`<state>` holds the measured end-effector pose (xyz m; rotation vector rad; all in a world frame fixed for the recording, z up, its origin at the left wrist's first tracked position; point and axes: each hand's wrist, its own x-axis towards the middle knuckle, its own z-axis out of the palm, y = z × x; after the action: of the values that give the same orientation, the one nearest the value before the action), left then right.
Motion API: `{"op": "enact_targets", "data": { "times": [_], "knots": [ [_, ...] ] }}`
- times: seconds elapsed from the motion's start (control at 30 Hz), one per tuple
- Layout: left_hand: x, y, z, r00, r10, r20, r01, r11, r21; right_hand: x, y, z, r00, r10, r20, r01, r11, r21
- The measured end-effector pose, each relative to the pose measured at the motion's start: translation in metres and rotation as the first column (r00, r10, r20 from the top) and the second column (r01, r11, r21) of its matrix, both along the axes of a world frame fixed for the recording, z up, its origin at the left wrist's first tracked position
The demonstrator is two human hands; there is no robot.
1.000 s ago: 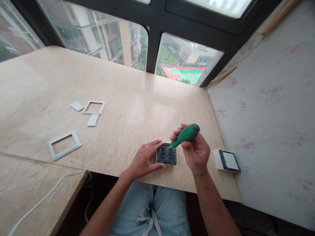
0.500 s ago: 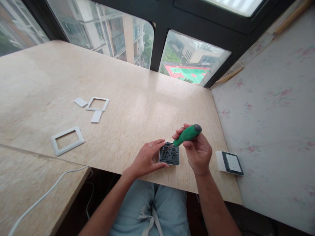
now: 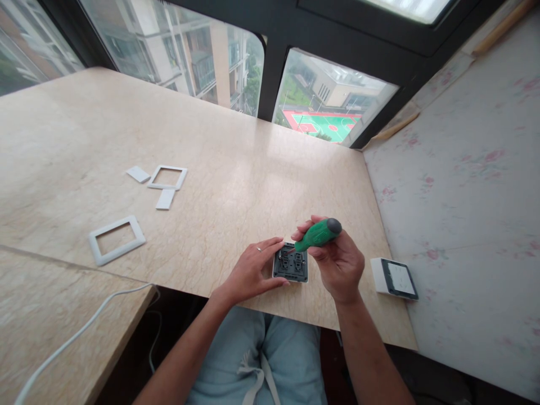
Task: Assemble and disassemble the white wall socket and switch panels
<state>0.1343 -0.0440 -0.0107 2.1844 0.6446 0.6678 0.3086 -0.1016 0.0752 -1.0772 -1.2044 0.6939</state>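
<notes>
A wall switch (image 3: 291,270) without its cover, dark grey inside with a white rim, lies face up near the front edge of the counter. My left hand (image 3: 253,267) grips it from the left, fingers along its far side and thumb along the near side. In my right hand (image 3: 342,264) is a screwdriver (image 3: 318,234) with a green handle and a dark grey end. It slants down to the left, its shaft reaching the left part of the switch. The exact spot of the tip is hard to make out.
To the left lie two white frames (image 3: 118,260) (image 3: 184,179) and two small white rocker plates (image 3: 138,174) (image 3: 165,199). A white box with a socket (image 3: 394,278) stands at the right by the papered wall (image 3: 464,214). A white cable (image 3: 84,327) crosses the left counter.
The screwdriver handle has dipped slightly and shifted a little to the left, with my right hand's fingers moving along. My left hand and the switch stay in place.
</notes>
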Motion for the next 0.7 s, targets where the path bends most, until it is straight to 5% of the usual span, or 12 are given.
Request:
{"op": "enact_targets", "data": {
  "times": [0.7],
  "knots": [
    [-0.0001,-0.0001,0.0012,1.000,-0.005,-0.001,0.005,1.000,-0.022,0.0005,0.0017,-0.0025,1.000,-0.016,0.023,0.016,1.000,-0.001]
  ]
}}
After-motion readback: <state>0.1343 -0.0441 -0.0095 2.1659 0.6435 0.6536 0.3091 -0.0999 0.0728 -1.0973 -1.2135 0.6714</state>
